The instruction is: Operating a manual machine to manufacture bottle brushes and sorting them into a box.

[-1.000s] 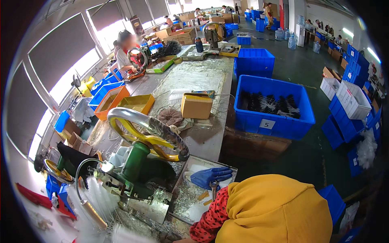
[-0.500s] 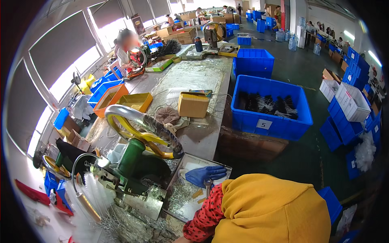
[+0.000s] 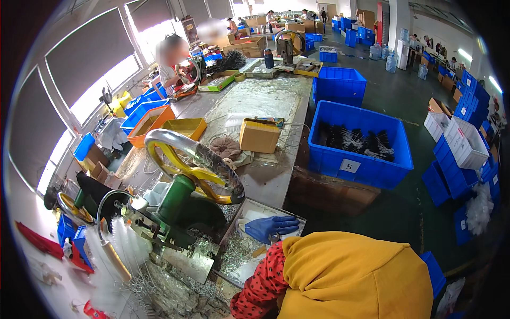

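Observation:
My left hand (image 3: 271,227), in a blue glove, lies in a shallow metal tray (image 3: 268,206) of small silvery wire pieces (image 3: 236,256), fingers stretched out to the right with nothing visible in them. A red dotted sleeve (image 3: 259,284) leads to it beside a yellow garment (image 3: 350,279). Just left of the tray stands a green hand press (image 3: 175,199) with a large yellow handwheel (image 3: 194,165). My right hand is hidden from view.
White bristle brushes (image 3: 119,242) and loose wire lie by the press. A cardboard box (image 3: 259,135) sits on the long bench (image 3: 265,101). A blue bin (image 3: 366,165) of black brushes stands to the right. Another person (image 3: 170,61) works at the far left.
The gloved hand stays in the tray in about the same place. Only the view shifts slightly.

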Motion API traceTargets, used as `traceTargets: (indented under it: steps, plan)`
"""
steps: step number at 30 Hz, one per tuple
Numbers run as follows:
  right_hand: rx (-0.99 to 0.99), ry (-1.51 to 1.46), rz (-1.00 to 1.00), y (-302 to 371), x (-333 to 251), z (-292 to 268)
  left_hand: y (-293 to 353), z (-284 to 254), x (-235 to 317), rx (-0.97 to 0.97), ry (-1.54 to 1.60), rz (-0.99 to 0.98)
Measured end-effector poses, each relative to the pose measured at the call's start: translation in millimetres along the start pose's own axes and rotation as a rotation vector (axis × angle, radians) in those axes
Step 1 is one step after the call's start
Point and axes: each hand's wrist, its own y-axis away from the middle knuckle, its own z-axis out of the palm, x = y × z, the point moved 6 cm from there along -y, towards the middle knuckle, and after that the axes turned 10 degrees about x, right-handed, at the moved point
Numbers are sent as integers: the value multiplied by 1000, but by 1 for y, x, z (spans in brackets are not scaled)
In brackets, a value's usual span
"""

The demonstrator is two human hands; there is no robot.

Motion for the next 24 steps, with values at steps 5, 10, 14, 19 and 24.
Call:
traceTargets:
  steps: [5,10,14,19,24]
  plan:
    - [-87,459,-30,-30,-47,-37,10,-10,-9,33,-32,1]
    - [581,786,-440,-46,-61,-67,24,-25,-25,74,-79,-1]
    - [487,697,-65,-32,-10,-66,39,-41,-35,129,-129,-10]
    - [434,606,7,-23,-9,-77,57,-57,-47,177,-199,-24]
    - [401,652,-88,-29,-26,-76,81,-78,-65,229,-296,-58]
